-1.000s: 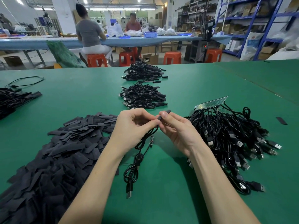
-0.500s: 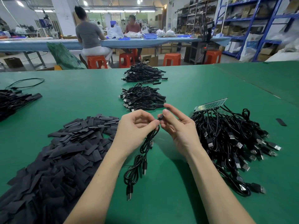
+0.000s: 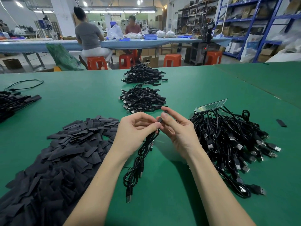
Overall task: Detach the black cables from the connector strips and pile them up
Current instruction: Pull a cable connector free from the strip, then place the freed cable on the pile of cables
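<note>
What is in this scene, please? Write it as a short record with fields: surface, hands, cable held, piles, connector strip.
surface: green table top
left hand: left hand pinches the thin black USB cable near its top end
right hand: right hand pinches the small black piece at the cable's tip
cable held: hangs coiled between the forearms, plug end lowest
piles: heap of flat black sleeves at left; two piles of black cables, near and far
connector strip: shiny strip at right, black cables attached to it
</note>
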Available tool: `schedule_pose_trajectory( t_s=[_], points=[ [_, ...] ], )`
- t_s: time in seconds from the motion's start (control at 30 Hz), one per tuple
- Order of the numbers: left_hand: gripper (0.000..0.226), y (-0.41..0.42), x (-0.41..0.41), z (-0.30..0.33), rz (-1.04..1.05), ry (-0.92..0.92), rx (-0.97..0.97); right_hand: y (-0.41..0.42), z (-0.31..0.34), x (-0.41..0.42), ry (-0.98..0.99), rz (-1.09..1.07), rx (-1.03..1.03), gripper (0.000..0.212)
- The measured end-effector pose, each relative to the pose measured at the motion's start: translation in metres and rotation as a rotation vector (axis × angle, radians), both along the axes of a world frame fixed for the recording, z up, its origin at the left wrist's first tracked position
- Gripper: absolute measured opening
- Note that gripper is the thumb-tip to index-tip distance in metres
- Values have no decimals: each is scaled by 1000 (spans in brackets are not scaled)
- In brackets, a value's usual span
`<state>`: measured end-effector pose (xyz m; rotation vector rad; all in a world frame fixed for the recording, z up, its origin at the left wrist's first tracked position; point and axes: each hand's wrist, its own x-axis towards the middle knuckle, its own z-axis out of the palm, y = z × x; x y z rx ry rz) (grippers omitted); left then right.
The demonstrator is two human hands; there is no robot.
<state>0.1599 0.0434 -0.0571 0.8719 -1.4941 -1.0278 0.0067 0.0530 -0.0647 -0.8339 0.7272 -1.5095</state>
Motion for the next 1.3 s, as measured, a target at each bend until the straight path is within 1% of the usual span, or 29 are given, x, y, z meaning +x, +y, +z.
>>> schedule_pose_trajectory(
  t_s=[0.2, 0.3, 0.37, 0.43, 0.47, 0.5, 0.57, 0.6, 0.67, 0.7, 0.73, 0.77, 0.8, 0.9, 0.97, 1.03, 1.07, 1.13, 1.23, 1.3],
  points=[
    [14, -1, 1, 0, -7, -9, 3, 0, -2, 1, -15, 15, 12, 27],
    [15, -1, 1, 0, -4, -20, 20, 0, -2, 3, -17, -13, 13, 27],
    [23, -2, 1, 0, 17, -96, 74, -2, -2, 3, -39, -69, 12, 30],
    [32, -2, 3, -1, 29, -260, 105, -5, -2, -1, -79, -130, 16, 35],
    [32, -2, 5, -3, 31, -322, 106, -6, -2, -4, -82, -154, 17, 38],
    [30, -3, 6, -4, 40, -346, 104, -7, -3, -8, -59, -170, 23, 41],
    [28, -5, 7, -3, 98, -360, 62, -9, -7, -14, 87, -204, 65, 39],
    [28, -9, 8, -1, 151, -384, 13, -10, -10, -15, 226, -240, 96, 33],
    [30, -24, 8, 8, 258, -457, -104, -12, -17, -15, 634, -356, 114, 17],
    [31, -35, 7, 14, 291, -526, -165, -12, -20, -12, 835, -391, 77, 9],
    [32, -48, 6, 21, 308, -620, -223, -11, -23, -7, 987, -389, 22, 5],
    [31, -63, 2, 27, 317, -732, -275, -10, -26, -2, 1088, -365, -25, 3],
    [29, -78, -2, 33, 324, -851, -317, -9, -28, 2, 1152, -337, -53, 4],
    [21, -118, -19, 38, 340, -1167, -407, -7, -32, 8, 1257, -301, -93, 12],
    [21, -140, -28, 30, 359, -1343, -456, -7, -34, 8, 1322, -294, -102, 17],
    [27, -156, -31, 18, 398, -1466, -460, -7, -35, 9, 1386, -278, -104, 20],
    [32, -163, -31, 11, 426, -1496, -455, -7, -36, 10, 1423, -268, -109, 22],
    [40, -170, -33, 0, 452, -1473, -396, -8, -37, 10, 1498, -251, -118, 26],
    [47, -171, -35, -7, 427, -1341, -285, -7, -37, 9, 1571, -242, -96, 33],
    [48, -163, -35, -7, 432, -1243, -256, -5, -35, 9, 1602, -222, -78, 35]
  ],
)
